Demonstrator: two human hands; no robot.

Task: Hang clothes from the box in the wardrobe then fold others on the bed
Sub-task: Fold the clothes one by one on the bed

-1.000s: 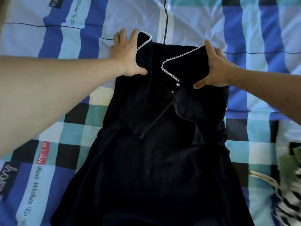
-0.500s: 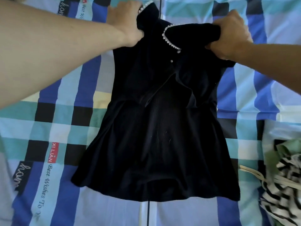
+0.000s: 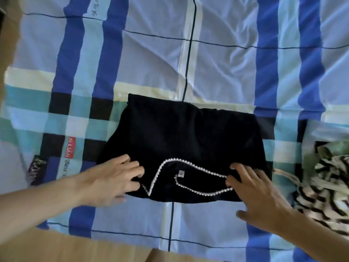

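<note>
A: Your dress [image 3: 188, 140] lies on the bed [image 3: 226, 63], doubled over into a wide dark block near the edge closest to you.

B: The collar side is on top and toward you. The beaded trim [image 3: 188, 163] runs in a white loop across the near half, with a small pale tag [image 3: 181, 173] inside it.

A: Your left hand [image 3: 111, 184] rests on the dress's near left corner. Its fingers [image 3: 132, 168] are spread and almost straight, lying on the cloth just beside the trim's left end. They pinch nothing that I can see, though the hand is a little blurred.

B: Your right hand [image 3: 258, 197] is at the near right corner. Its fingers [image 3: 243, 172] are loosely bent, with the tips down on the dark cloth where the trim ends on that side. The thumb [image 3: 245, 214] is stretched apart from them, over the bed just past the dress's near edge. That hand grips nothing either; it only presses.

A: The trim sits between your two hands.

B: To your right on the bed there's a striped garment [image 3: 330, 190] in a rumpled heap of black, pale and green. It's close to the dress, and I cannot tell whether its pale strap touches it.

A: Left of the dress, a red label [image 3: 71, 148] is printed on the bed's checked cover, well clear of your left hand.

B: The wooden floor [image 3: 56, 246] shows along the bottom, below the bed's near edge and under your left forearm.
</note>
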